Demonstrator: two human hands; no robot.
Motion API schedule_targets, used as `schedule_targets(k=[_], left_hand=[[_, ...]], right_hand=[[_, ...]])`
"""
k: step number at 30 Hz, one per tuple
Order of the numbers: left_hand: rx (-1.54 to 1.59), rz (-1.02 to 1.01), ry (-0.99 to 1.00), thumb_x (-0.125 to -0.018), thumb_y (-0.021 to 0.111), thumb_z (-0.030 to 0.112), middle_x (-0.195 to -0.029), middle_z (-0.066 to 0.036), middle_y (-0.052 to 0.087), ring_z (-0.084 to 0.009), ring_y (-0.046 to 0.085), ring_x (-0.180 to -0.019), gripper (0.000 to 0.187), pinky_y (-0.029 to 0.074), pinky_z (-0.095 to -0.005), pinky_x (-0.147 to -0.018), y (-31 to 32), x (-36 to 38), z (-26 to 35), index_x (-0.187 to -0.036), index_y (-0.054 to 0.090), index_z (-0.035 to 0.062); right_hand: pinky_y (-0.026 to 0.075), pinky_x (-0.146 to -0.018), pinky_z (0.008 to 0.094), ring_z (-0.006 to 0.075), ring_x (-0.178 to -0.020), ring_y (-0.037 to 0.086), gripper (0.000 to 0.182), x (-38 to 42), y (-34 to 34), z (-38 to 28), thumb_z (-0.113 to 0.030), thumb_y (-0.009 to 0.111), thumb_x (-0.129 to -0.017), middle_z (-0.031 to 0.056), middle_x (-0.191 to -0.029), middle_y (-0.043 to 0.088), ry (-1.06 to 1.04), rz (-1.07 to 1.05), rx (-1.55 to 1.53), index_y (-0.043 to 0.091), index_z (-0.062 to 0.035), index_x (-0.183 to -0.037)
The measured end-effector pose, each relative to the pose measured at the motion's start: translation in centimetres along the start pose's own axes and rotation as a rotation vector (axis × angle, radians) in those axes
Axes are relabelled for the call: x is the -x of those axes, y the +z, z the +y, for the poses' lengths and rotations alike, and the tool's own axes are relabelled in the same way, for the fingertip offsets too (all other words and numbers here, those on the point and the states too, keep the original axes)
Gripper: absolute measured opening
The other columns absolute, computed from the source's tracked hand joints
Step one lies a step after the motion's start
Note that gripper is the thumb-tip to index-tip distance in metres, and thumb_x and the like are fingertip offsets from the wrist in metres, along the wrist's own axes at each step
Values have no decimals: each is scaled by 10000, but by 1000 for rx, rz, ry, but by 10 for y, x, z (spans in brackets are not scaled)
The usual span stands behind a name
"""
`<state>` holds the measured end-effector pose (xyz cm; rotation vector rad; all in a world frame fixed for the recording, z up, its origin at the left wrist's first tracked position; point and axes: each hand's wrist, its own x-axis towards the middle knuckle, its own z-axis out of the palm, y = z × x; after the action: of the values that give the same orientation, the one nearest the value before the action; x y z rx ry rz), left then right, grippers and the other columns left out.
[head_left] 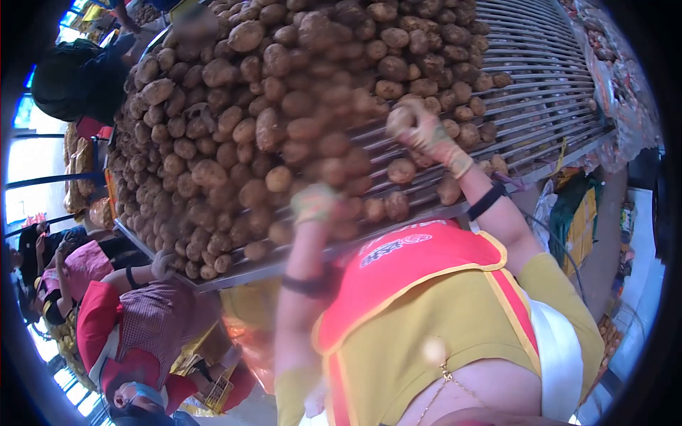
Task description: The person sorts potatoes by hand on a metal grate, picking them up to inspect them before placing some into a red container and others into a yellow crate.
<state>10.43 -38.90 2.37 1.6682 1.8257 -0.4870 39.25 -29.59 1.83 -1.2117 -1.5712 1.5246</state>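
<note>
Potatoes [209, 174] lie heaped over a slatted metal table [529, 64] in front of me. My right hand [433, 138], in a pale stained work glove, has its fingers curled round a potato [402, 122] above the bars. Loose potatoes [401, 170] rest on the slats just below that hand. My left hand [316, 204], also gloved, is at the near edge of the heap, low over the potatoes by the table's front rail. It is smeared by motion and its fingers do not show clearly.
A co-worker in a red and checked apron [153, 319] stands at the left, one gloved hand [163, 264] at the table corner. Another person in dark clothing [78, 82] is at the far left. Plastic bags [625, 92] lie along the right, and a yellow crate [217, 390] is below.
</note>
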Motion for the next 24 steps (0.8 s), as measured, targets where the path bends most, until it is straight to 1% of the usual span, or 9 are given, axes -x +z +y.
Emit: schedule_targets(k=[1, 2, 4, 7, 10, 11, 16, 18, 24], left_hand=[[26, -23, 22, -835, 569, 617, -1153, -205, 682, -387, 644, -1078, 636, 497, -484, -925, -13, 8, 2, -1174, 666, 87], [48, -47, 45, -844, 570, 598, -1148, -202, 683, -391, 645, -1068, 611, 499, -484, -921, -20, 12, -2, -1171, 667, 91], [-207, 93, 396, -877, 584, 509, -1069, -206, 692, -387, 655, -1013, 462, 512, -487, -870, 12, -3, -43, -1109, 695, 126], [658, -294, -29, -886, 657, 407, -1103, -179, 690, -252, 659, -1035, 456, 540, -388, -786, -27, 32, -36, -1239, 645, 119], [1499, -228, 213, -886, 671, 400, -1195, -138, 674, -246, 644, -1049, 502, 534, -390, -835, -32, 90, -12, -1268, 623, 78], [1709, -222, 274, -884, 677, 399, -1224, -125, 665, -248, 639, -1053, 520, 532, -393, -855, -27, 102, -5, -1280, 613, 69], [2104, -361, 230, -852, 706, 415, -1322, -115, 599, -278, 617, -1105, 638, 502, -411, -979, 27, 93, 20, -1366, 533, 77], [2189, -380, 247, -847, 693, 445, -1356, -117, 568, -296, 562, -1196, 670, 448, -425, -1054, 60, 76, 15, -1388, 509, 94], [2494, -280, 416, -804, 635, 640, -1441, -131, 487, -283, 451, -1330, 831, 322, -450, -1161, 49, 84, 51, -1402, 484, 83]], right_hand=[[529, -748, 310, 150, -837, 626, 488, 8, -17, 2, -375, 739, -889, 58, -1061, 636, 48, 97, -305, 566, -71, -1228], [521, -690, 262, 114, -743, 624, 465, 22, -33, -26, -458, 661, -940, 54, -1028, 644, -6, 217, -112, 584, -81, -1201], [524, -701, 257, 115, -749, 631, 514, 43, -74, -6, -544, 578, -965, 47, -1007, 635, -17, 261, -506, 590, -85, -1197], [539, -700, 268, 134, -746, 644, 517, 79, -87, -33, -557, 563, -962, 26, -989, 619, 39, 496, -595, 585, -95, -1194], [540, -639, 296, 172, -726, 628, 380, 110, -126, 12, -431, 551, -994, 25, -927, 626, -107, 148, -603, 595, -85, -1146], [484, -574, 279, 144, -671, 570, 322, 117, -99, -14, -360, 560, -988, 25, -885, 602, 52, 386, -473, 571, -78, -1142], [518, -728, 275, 133, -877, 624, 448, 101, -48, 20, -333, 735, -868, 29, -1033, 630, 334, 69, -161, 553, -76, -1187], [530, -842, 320, 178, -992, 653, 495, 89, -13, -13, -300, 743, -848, 79, -1113, 656, 158, 55, 312, 550, -56, -1233], [500, -917, 427, 345, -1091, 614, 667, 82, 81, -64, -404, 721, -822, 172, -1179, 615, -284, -269, 227, 511, -52, -1349]])
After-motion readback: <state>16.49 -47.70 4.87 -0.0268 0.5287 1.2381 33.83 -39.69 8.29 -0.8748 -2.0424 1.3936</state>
